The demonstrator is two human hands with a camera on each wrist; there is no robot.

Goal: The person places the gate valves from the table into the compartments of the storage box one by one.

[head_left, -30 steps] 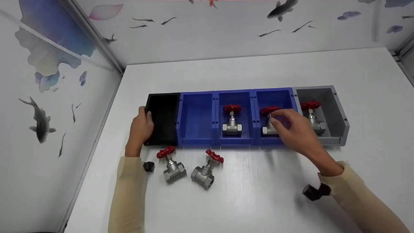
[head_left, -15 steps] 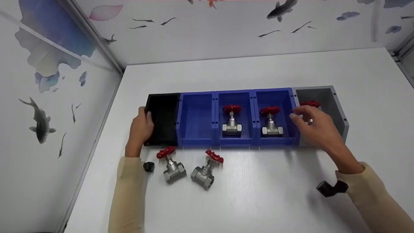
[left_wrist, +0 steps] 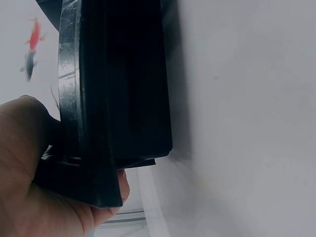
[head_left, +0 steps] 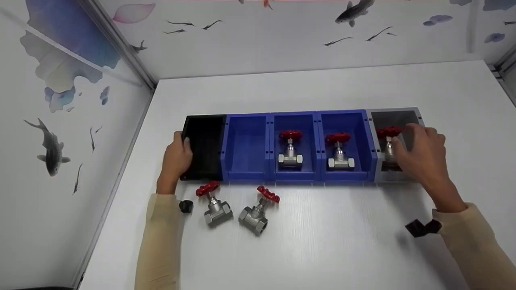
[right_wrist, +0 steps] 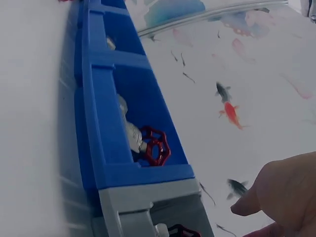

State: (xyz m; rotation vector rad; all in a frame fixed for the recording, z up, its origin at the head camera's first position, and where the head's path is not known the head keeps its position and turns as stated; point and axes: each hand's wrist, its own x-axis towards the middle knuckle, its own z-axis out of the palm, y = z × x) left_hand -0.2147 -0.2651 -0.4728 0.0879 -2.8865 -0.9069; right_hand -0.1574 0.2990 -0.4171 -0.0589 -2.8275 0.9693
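At the left end of a row of joined bins, my left hand (head_left: 175, 159) grips the side wall of the black bin (head_left: 205, 147), thumb over the inside. The left wrist view shows the palm and fingers around that bin's edge (left_wrist: 94, 143). My right hand (head_left: 427, 155) hovers over the grey bin (head_left: 394, 109), thumb and fingers apart, beside a gate valve (head_left: 389, 132) with a red handwheel. The hand partly hides this valve; contact cannot be told. In the right wrist view, the hand (right_wrist: 289, 192) holds nothing visible.
Two blue bins each hold one upright red-wheeled valve (head_left: 290, 155) (head_left: 339, 157). A third blue bin (head_left: 246, 147) stands beside the black one. On the white table, in front of the row, lie two more valves (head_left: 217, 211) (head_left: 254, 218). Patterned walls (head_left: 258, 48) stand behind and left.
My right hand has moved right, from the valve in the rightmost blue bin to the grey bin. That blue bin's valve is now uncovered. The left hand keeps its grip.
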